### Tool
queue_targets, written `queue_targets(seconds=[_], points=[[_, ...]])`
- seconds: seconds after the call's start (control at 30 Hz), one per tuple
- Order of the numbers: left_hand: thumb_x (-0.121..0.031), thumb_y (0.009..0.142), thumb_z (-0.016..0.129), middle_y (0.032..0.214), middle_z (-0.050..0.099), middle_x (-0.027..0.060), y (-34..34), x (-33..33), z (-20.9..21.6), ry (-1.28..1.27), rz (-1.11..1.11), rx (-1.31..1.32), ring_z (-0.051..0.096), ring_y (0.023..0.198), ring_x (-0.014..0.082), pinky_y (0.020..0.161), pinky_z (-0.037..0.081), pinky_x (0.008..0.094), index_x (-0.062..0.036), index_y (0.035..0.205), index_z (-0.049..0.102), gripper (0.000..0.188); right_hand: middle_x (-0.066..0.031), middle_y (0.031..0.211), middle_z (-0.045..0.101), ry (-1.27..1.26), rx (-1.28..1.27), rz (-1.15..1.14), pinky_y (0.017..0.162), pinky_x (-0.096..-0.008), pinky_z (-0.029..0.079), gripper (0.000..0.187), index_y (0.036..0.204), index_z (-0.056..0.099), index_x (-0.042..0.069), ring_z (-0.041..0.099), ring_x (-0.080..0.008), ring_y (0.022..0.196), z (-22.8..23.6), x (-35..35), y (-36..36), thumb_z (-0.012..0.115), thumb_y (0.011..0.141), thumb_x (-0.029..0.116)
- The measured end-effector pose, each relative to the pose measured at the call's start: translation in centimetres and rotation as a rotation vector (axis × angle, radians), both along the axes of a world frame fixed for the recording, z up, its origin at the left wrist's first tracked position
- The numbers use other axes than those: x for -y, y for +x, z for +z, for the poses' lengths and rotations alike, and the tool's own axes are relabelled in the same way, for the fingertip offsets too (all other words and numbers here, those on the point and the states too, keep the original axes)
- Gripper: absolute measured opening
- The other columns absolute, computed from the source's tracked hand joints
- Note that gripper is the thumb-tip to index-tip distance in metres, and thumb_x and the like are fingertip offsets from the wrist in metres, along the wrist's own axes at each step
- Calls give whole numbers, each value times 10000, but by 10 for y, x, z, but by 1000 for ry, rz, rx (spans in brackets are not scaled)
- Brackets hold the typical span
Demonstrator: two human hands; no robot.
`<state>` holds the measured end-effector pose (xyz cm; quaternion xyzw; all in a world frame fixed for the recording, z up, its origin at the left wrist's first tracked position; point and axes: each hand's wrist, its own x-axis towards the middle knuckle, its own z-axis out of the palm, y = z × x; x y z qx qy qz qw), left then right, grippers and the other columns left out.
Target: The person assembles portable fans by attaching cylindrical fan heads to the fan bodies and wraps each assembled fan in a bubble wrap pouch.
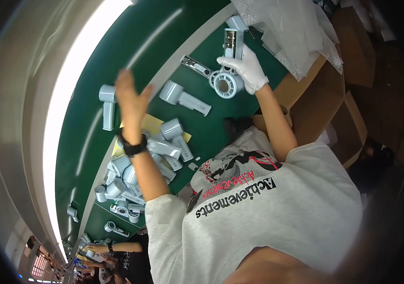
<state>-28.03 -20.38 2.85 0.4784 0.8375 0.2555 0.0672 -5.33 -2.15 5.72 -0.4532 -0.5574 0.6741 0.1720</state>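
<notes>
My right hand (247, 70), in a white glove, is closed around a light-blue handheld fan (225, 86). That fan's handle is uncovered and shows the parts inside. My left hand (133, 97), bare and with a black watch on the wrist, is raised over the edge of the bench, slightly blurred. Its fingers are stretched out, the thumb apart, and nothing shows in them. Just left of it a fan (108, 105) lies on the green belt. Between my hands another fan (183, 98) rests on the green bench. An open handle half (196, 66) lies beside the held fan.
A pile of light-blue fans (128, 173) covers the bench by my left forearm, partly over yellow sheets (152, 126). Clear plastic bags (289, 33) and an open cardboard box (317, 99) are at the right. A co-worker's hand (99, 248) is at the lower left.
</notes>
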Motion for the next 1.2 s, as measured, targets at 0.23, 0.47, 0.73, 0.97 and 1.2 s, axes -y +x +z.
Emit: queue_targets(seconds=[0.23, 0.47, 0.73, 0.97, 1.2], points=[[-194, 571, 776, 904, 603, 263, -119, 56, -73, -313, 378, -32, 573, 871, 438, 759, 472, 419, 13, 1298, 236, 929, -201, 996, 593, 240, 246, 647, 806, -363, 441, 495, 1096, 492, 8, 571, -310, 921, -92, -120, 8, 664, 703, 255], [-137, 780, 633, 1038, 583, 124, -27, 41, 110, 95, 555, 379, 544, 911, 176, 790, 418, 290, 42, 1210, 404, 519, -162, 1084, 554, 645, 353, 824, 864, -384, 424, 540, 1206, 476, 106, 530, -334, 994, -47, -73, 13, 613, 711, 275], [-145, 830, 581, 1331, 304, 243, 195, 24, 80, 10, 623, 237, 319, 1232, 318, 1019, 251, 360, 73, 1350, 168, 699, -164, 1074, 530, 641, 414, 449, 865, -363, 435, 617, 1159, 517, 94, 532, -302, 975, -48, -28, 66, 733, 583, 139], [-265, 744, 690, 1262, 311, 306, 167, 10, -4, -215, 935, 108, 320, 1136, 473, 973, 276, 437, 100, 1330, 154, 874, -134, 989, 568, 205, 53, 128, 782, -293, 466, 511, 1066, 579, 67, 572, -205, 862, -47, -47, 57, 752, 587, 103], [-254, 659, 740, 1169, 423, 265, 225, -58, 59, 64, 42, 254, 429, 1046, 400, 850, 386, 467, 2, 1347, 211, 905, -84, 951, 609, 280, 122, 1152, 778, -295, 465, 427, 1031, 589, 37, 580, -167, 818, 57, -78, 54, 737, 655, 174]])
